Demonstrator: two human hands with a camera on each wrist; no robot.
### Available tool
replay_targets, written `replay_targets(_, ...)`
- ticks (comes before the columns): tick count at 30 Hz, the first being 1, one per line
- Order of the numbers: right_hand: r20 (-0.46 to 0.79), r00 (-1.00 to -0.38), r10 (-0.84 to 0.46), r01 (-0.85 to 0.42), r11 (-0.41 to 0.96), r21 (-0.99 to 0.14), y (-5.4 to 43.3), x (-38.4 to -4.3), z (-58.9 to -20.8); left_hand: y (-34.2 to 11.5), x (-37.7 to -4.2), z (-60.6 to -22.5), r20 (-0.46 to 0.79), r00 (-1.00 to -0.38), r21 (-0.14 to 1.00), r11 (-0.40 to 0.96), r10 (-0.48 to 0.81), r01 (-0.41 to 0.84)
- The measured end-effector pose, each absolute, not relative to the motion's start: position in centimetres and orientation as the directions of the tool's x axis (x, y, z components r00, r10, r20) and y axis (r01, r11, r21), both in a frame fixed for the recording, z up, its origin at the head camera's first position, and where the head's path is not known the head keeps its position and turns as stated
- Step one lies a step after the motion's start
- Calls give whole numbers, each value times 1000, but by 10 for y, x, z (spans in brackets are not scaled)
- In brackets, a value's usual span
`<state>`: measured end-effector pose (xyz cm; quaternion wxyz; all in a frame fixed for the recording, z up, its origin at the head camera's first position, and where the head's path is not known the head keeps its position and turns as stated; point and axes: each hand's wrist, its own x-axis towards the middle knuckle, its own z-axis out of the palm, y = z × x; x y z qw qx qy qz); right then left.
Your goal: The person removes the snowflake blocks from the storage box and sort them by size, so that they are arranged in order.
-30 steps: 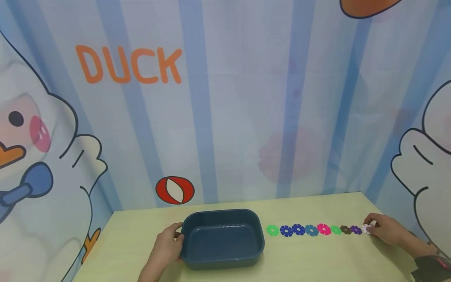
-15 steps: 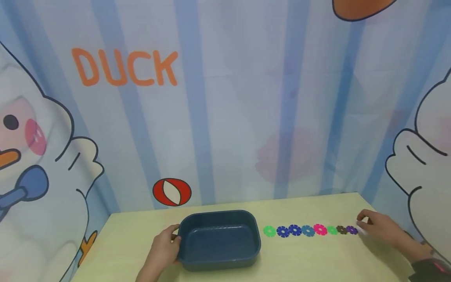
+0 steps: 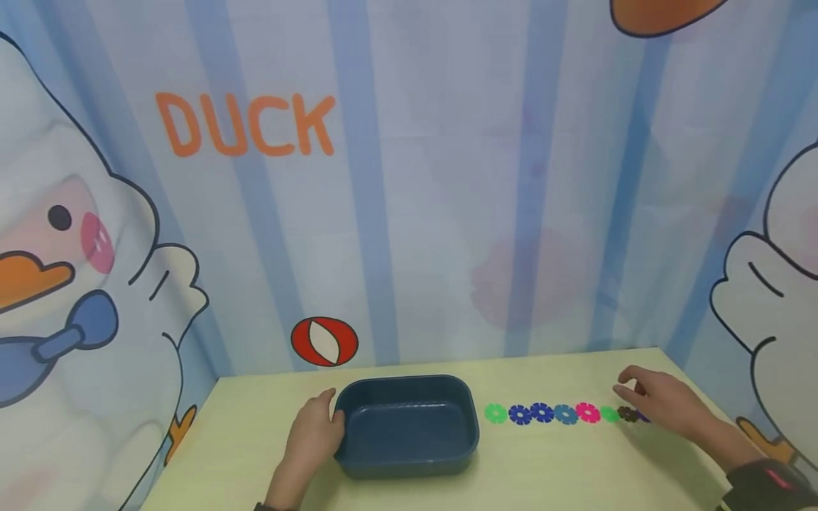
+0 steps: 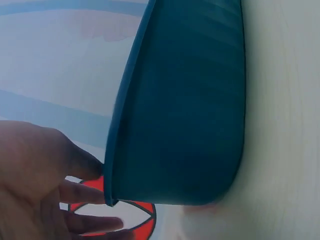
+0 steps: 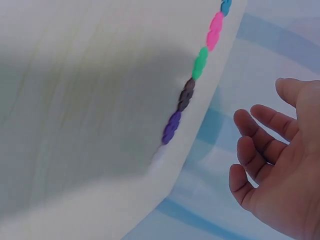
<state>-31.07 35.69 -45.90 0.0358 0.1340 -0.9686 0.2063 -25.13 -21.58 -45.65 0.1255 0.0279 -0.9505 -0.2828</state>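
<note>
A dark blue rectangular basin (image 3: 409,468) stands on the table, its inside bare. At its left side is my left hand (image 3: 312,436), thumb touching the rim and the other fingers loosely extended past the corner. To the basin's right runs a row of notched plastic discs: green (image 3: 495,414), two dark blue (image 3: 542,412), lighter blue (image 3: 565,414), pink (image 3: 588,412), green (image 3: 610,414), brown (image 3: 628,414), purple (image 5: 171,128) and white (image 5: 158,156). Above the row's right end hovers my right hand (image 3: 667,404), fingers loosely bent and holding nothing; it hides the white disc in the head view.
The pale yellow table (image 3: 255,411) meets a striped curtain (image 3: 441,213) with duck drawings along its back edge. More of this printed cloth closes off the left and right sides.
My right hand has let go of the white disc at the row's end, lifted and moved left over the brown and purple discs. The left hand's fingers have loosened at the basin's rim.
</note>
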Motion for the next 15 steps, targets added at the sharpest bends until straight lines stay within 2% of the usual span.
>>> replay_targets(6,222,-942,-252,-310,907,-285,335,-310,-452,-210,-257,-442,234,-969,454,890,-78,38)
replay_targets(10,256,-927,-272,-337,905,-258,319,-309,-449,-209,-261,-432,218,-976,409,909,-9,83)
replay_targets(15,247,-919,-308,-369,891,-264,302,-309,-448,-215,-264,-429,160,-985,407,904,68,129)
